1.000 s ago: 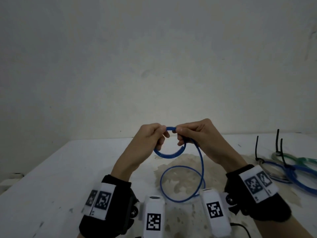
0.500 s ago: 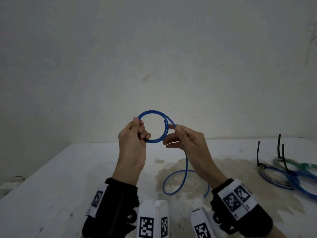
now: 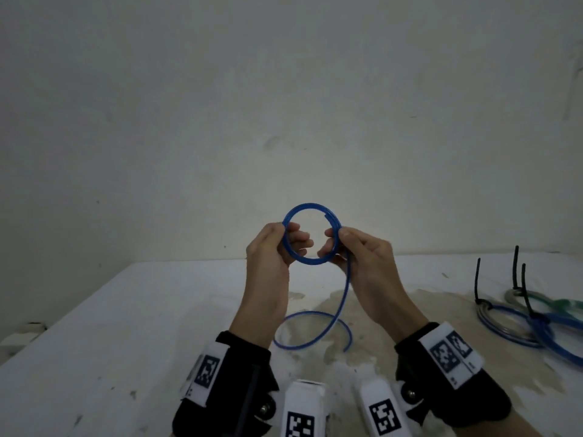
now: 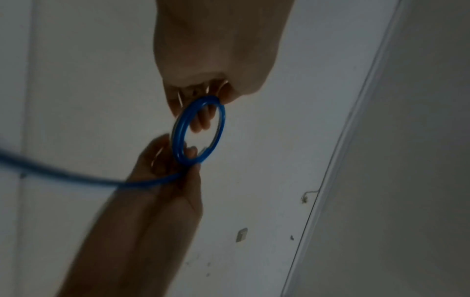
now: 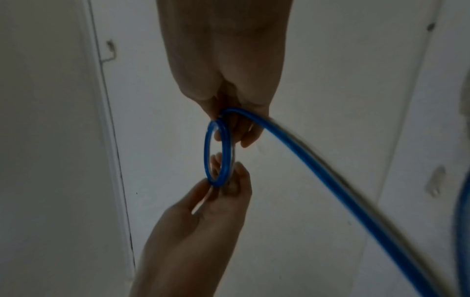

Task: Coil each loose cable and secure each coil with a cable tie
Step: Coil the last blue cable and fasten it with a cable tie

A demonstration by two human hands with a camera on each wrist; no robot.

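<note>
A thin blue cable is wound into a small coil (image 3: 310,205) of about two turns, held upright in the air above the white table (image 3: 126,326). My left hand (image 3: 285,239) pinches the coil's left side between thumb and fingers. My right hand (image 3: 337,241) pinches its right side, where the loose tail (image 3: 315,315) drops away and curls on the table. In the left wrist view the coil (image 4: 178,130) spans from my left hand (image 4: 203,98) to my right hand (image 4: 178,160). In the right wrist view the tail (image 5: 330,180) runs off low right from my right hand (image 5: 229,122).
At the table's right lie tied coils: blue ones (image 3: 504,323) and a green one (image 3: 564,302), with black cable ties (image 3: 516,266) sticking up from them. A pale wall rises just behind the table. A brownish stain covers the table's middle.
Both hands have risen with the coil, which now stands upright and has gained a turn. My right hand slid back to the coil's right side; the loose loop on the table shrank.
</note>
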